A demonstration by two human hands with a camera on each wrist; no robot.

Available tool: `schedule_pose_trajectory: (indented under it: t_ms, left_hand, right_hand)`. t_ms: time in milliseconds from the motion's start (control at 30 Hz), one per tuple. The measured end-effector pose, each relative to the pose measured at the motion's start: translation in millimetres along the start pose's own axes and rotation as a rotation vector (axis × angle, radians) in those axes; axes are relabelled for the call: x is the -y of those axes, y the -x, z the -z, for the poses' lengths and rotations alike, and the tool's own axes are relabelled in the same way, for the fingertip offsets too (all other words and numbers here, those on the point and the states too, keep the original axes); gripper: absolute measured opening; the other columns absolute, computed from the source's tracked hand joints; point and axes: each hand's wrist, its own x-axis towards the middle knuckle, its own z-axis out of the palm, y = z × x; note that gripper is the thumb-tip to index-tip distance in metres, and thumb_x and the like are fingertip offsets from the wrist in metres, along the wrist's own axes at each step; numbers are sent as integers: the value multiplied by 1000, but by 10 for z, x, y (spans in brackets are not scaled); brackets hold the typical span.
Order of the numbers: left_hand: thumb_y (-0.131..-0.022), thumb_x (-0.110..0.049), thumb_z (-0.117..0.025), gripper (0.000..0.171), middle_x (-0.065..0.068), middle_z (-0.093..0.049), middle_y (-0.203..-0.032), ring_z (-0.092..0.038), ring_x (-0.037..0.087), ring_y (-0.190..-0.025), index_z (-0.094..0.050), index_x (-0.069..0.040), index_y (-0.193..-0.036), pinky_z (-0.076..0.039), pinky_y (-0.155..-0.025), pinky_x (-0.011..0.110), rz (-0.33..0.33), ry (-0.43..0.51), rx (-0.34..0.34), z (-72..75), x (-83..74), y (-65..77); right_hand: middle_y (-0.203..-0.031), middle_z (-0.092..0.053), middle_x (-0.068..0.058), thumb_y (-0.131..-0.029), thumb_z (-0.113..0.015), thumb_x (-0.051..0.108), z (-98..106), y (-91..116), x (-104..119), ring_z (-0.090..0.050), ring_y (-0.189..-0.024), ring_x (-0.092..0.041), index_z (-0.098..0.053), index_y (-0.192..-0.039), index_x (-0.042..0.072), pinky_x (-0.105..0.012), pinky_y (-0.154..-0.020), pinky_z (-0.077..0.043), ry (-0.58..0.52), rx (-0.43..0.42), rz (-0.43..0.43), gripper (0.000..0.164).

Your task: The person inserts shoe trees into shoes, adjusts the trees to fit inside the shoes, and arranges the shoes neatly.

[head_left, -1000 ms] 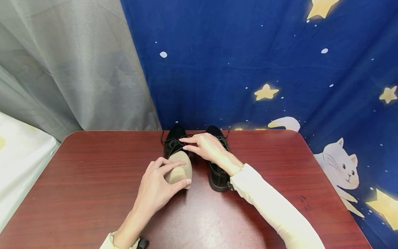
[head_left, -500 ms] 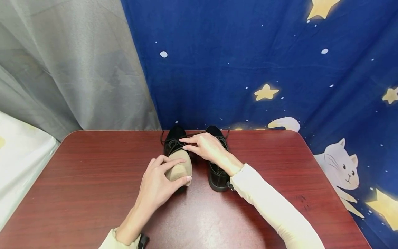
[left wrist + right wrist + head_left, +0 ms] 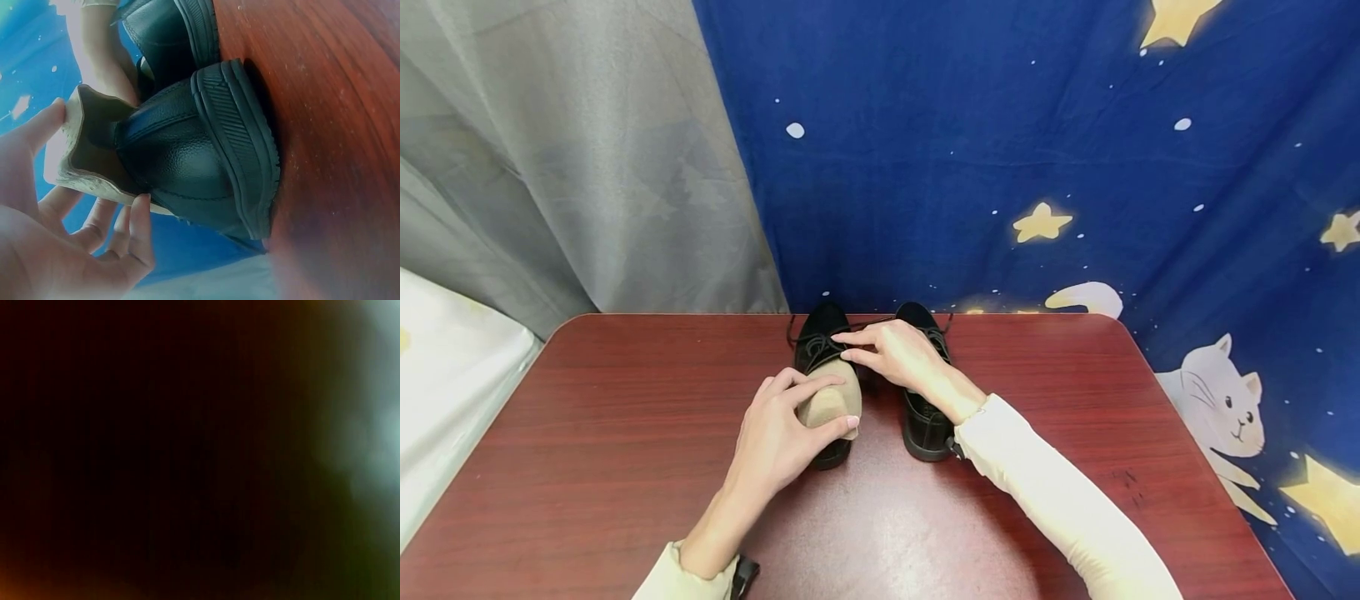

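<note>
A beige insole (image 3: 829, 408) slopes up out of the opening of the left black lace-up shoe (image 3: 824, 320); its front end is hidden inside. My left hand (image 3: 778, 437) grips the insole by its edges, thumb on one side and fingers on the other. The left wrist view shows the insole's raised heel end (image 3: 74, 134) standing above the shoe's heel (image 3: 187, 153). With thumb and forefinger, my right hand (image 3: 901, 357) pinches the same shoe near its tongue and laces. The right wrist view is dark and blurred.
The second black shoe (image 3: 928, 435) stands to the right, partly beneath my right wrist. Both toes lie near the far edge of the reddish-brown table (image 3: 647, 450). A grey curtain (image 3: 610, 167) and a blue star-patterned curtain (image 3: 925, 167) hang behind it.
My left hand has tipped the insole's heel end up and moved it slightly forward, so the shoe's heel now shows beneath. My right hand stays in place.
</note>
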Motion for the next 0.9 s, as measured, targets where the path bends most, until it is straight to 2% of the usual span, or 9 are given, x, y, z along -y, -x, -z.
schedule_pose_trajectory:
  t_ms: [200,333,633,900]
  left_hand:
    - [-69,-48,-87,51,-14,-57,-94,-52,13,-97,-75,-33,-116,-45,-72,35,6,6,11,5,25,-25]
    - [-70,-49,-86,51,-12,-57,-94,-51,13,-95,-74,-34,-117,-45,-70,35,19,2,24,5,38,-48]
    - [-72,-51,-85,50,-10,-57,-93,-51,13,-91,-73,-36,-118,-43,-68,33,34,-1,42,-1,66,-99]
    - [-72,-53,-84,51,-10,-57,-91,-53,17,-88,-73,-36,-118,-42,-67,33,23,-7,49,6,79,-129]
  right_hand:
    - [-91,-71,13,-97,-62,42,0,-4,3,-47,-58,-4,-67,-129,37,-23,-60,-43,6,0,1,32]
    - [-100,-73,13,-97,-62,41,-4,-7,-1,-49,-61,-3,-68,-128,36,-23,-62,-44,5,-4,13,32]
    - [-106,-73,13,-97,-63,40,-7,2,4,-50,-62,-4,-68,-128,35,-23,-63,-44,-1,-10,13,32]
    - [-102,-72,14,-97,-63,42,-12,8,-2,-48,-59,-4,-67,-128,38,-22,-61,-43,-12,-6,-8,32]
